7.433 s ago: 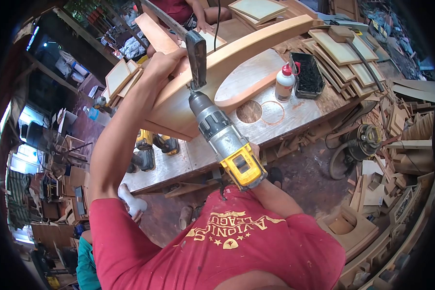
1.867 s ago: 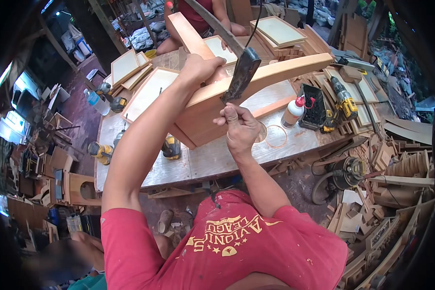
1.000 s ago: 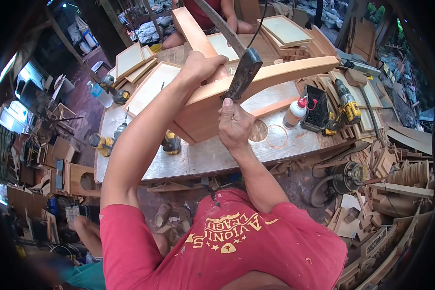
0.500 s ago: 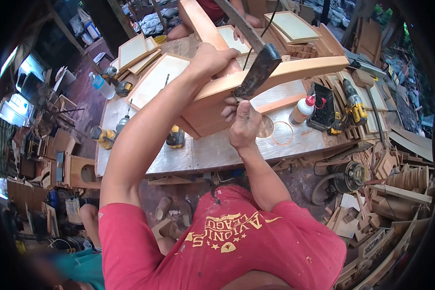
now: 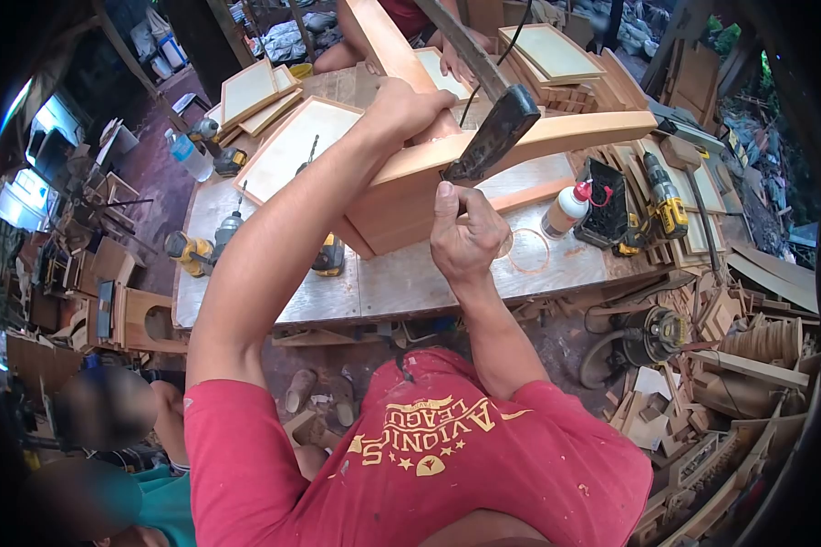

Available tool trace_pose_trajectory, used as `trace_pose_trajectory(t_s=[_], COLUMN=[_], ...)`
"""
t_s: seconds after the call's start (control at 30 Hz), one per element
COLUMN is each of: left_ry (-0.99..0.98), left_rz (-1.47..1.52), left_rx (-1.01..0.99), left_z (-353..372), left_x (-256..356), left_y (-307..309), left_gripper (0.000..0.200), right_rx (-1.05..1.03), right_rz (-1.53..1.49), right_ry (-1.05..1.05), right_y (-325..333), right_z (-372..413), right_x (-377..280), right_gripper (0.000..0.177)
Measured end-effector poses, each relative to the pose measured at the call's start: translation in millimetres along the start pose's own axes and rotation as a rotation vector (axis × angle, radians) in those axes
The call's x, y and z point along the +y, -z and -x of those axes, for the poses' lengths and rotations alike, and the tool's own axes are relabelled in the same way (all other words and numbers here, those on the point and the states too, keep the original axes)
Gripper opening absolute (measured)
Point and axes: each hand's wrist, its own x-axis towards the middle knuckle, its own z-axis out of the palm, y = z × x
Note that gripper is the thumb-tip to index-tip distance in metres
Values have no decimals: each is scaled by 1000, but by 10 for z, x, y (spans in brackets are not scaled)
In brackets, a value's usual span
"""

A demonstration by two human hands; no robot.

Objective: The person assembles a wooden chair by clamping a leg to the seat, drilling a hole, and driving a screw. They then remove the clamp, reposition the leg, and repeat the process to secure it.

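Note:
A wooden frame (image 5: 406, 214) with a long curved rail (image 5: 556, 134) stands tilted over the workbench. My left hand (image 5: 409, 111) is wrapped round its upright wooden post (image 5: 385, 41), near the joint with the rail. A bar clamp (image 5: 494, 137), with a dark jaw and long steel bar, lies across the rail. Just below the end of the jaw, my right hand (image 5: 468, 230) is closed with its thumb raised, at the clamp's screw end. The fingers largely hide the part they hold.
On the workbench (image 5: 319, 301) stand cordless drills (image 5: 670, 210), a glue bottle (image 5: 567, 210), a black bin (image 5: 607, 205) and a water bottle (image 5: 188, 155). Framed panels (image 5: 301, 137) lie around. Another person's hand (image 5: 456, 62) is at the far side. Wood offcuts (image 5: 666, 410) pile up at right.
My right hand has turned and its fingers have curled in below the clamp jaw. The jaw has shifted slightly to the right in view. My left hand keeps its grip.

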Motion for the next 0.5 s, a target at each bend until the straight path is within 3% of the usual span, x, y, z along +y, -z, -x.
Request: trace_pose_trajectory(t_s=[0.27,0.37,0.4,0.43,0.5], left_ry=[-87,-135,-31,-55,60], left_rz=[-34,-86,-113,-29,-165], left_rx=[3,11,30,26,57], left_z=[308,346,208,195,281], left_x=[204,256,157,123,290], left_y=[48,61,21,-8,-8], left_gripper=[52,42,55,58,54], right_rx=[-104,-59,-80,-155,-294], right_rz=[73,-158,-128,-166,-251], right_ry=[-111,-154,-73,-26,76], right_y=[13,33,60,74,50], right_z=[75,174,259,400,761], right_x=[74,39,71,37,-114], right_gripper=[26,27,27,25,22])
